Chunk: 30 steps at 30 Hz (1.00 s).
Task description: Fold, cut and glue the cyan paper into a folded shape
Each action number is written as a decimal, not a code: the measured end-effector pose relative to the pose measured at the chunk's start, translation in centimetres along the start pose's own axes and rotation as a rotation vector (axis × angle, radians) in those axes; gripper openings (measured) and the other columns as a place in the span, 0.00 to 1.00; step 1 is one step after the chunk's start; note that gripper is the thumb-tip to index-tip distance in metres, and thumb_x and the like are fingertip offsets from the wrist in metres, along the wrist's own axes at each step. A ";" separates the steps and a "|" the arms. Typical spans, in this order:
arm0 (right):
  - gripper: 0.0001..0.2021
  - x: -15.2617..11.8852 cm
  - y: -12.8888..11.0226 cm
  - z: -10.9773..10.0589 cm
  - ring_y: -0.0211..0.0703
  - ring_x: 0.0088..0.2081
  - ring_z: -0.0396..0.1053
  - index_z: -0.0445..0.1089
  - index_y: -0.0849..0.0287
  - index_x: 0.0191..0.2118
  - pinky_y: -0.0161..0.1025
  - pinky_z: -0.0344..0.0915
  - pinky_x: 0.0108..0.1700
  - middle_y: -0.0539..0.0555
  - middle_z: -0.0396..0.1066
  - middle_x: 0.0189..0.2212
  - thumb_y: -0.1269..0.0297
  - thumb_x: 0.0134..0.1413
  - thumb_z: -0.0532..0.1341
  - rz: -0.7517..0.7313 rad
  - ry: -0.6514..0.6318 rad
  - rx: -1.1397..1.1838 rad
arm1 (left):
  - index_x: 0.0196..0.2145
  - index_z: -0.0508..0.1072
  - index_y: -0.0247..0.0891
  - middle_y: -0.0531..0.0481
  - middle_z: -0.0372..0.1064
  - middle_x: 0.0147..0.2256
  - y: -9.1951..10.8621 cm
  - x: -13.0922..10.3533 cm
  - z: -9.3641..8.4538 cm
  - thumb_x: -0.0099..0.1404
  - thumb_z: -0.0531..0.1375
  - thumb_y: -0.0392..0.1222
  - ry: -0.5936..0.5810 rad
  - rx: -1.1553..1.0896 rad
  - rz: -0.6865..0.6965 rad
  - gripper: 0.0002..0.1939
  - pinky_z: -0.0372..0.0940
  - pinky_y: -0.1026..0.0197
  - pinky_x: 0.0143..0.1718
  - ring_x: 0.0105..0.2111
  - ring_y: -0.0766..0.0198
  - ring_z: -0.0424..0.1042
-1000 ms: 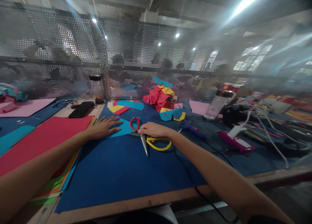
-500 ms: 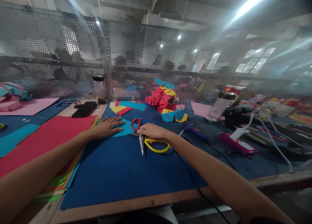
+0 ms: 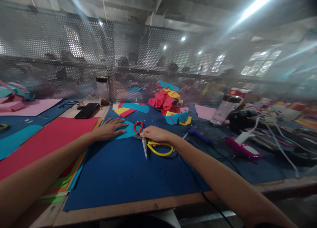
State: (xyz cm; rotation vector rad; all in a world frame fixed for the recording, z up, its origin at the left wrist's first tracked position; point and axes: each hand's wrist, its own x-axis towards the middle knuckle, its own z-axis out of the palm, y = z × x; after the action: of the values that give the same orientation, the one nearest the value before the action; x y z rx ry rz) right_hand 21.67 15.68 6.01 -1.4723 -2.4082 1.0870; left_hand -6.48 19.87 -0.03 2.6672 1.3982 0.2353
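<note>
My left hand (image 3: 109,129) lies flat with its fingers stretched out on a piece of light blue paper (image 3: 128,130). Close to the pivot, my right hand (image 3: 156,134) grips a pair of scissors (image 3: 159,153) with one red loop and one yellow loop. Their blades are spread wide. One blade points toward the table's front edge, and the other reaches left by the blue paper's lower edge. Part of the blue paper is hidden under my left hand.
A stack of coloured sheets (image 3: 56,142) lies left, below a black phone (image 3: 87,110). Behind stand a jar (image 3: 102,92) and a heap of folded paper pieces (image 3: 165,100). A blue glue gun (image 3: 198,134), its cable and a purple power strip (image 3: 244,149) lie right.
</note>
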 end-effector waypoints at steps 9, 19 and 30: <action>0.17 0.3 -0.1 0.1 0.33 0.19 0.49 0.59 0.57 0.23 0.33 0.46 0.25 0.42 0.51 0.15 0.59 0.63 0.55 -0.007 -0.009 -0.018 | 0.69 0.58 0.55 0.49 0.48 0.72 -0.1 0.0 0.1 0.73 0.43 0.68 -0.005 0.006 0.006 0.33 0.39 0.36 0.69 0.71 0.48 0.47; 0.18 0.3 0.3 0.0 0.33 0.20 0.51 0.60 0.58 0.24 0.33 0.47 0.26 0.44 0.54 0.16 0.58 0.65 0.54 -0.020 -0.006 -0.054 | 0.70 0.55 0.55 0.49 0.46 0.73 -0.6 -0.2 -0.4 0.73 0.44 0.69 0.013 0.004 0.032 0.35 0.42 0.39 0.69 0.72 0.48 0.46; 0.19 0.6 0.3 0.0 0.31 0.19 0.47 0.56 0.58 0.23 0.33 0.44 0.25 0.42 0.50 0.16 0.57 0.64 0.54 -0.023 -0.015 -0.058 | 0.69 0.59 0.57 0.55 0.49 0.72 -2.1 -1.9 -0.6 0.74 0.42 0.68 0.022 0.015 0.019 0.32 0.41 0.42 0.70 0.71 0.47 0.48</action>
State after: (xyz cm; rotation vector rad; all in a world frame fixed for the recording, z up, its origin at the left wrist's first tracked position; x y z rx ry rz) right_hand 21.57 16.27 5.61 -1.4548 -2.4806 1.0354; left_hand -9.37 19.47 -0.01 2.6992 1.3870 0.2573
